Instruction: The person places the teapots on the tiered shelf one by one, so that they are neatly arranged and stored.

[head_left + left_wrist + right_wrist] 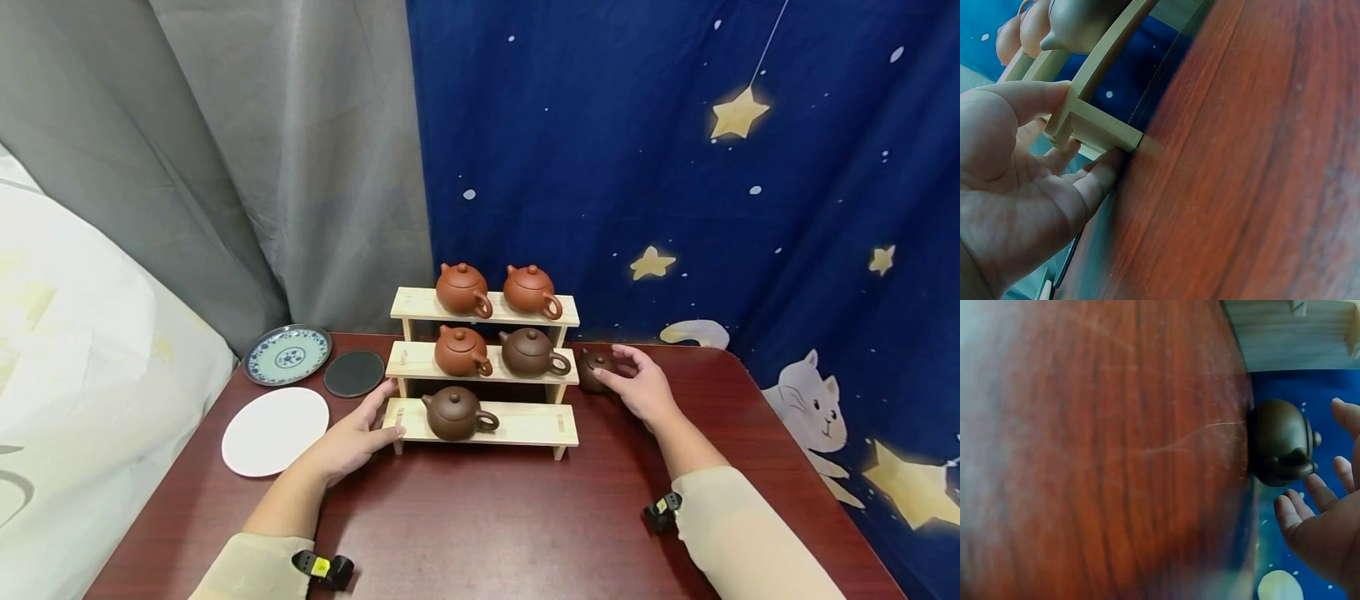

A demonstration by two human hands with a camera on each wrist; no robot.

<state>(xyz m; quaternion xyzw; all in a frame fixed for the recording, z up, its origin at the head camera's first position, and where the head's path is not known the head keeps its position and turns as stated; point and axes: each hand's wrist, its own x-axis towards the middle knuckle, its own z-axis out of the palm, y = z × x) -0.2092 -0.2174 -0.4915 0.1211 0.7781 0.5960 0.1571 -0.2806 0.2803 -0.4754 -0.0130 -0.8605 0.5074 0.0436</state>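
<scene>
A three-tier light wooden stand (487, 422) stands on the table, with several clay teapots on its steps. My left hand (358, 439) holds the left end of its lowest step; in the left wrist view the thumb (1035, 97) presses the front edge and the fingers reach around the leg. On that step sits a dark brown teapot (452, 414). My right hand (641, 387) is beside another dark brown teapot (595, 372), which rests on the table right of the stand. In the right wrist view its spread fingers stay close to the handle (1294, 467), gripping nothing.
Two reddish teapots (530, 289) occupy the top step; a reddish one (460, 350) and a dark brown one (525, 352) share the middle. Left of the stand lie a patterned plate (288, 357), a black round mat (355, 374) and a white disc (276, 432). Curtains (360, 167) hang behind.
</scene>
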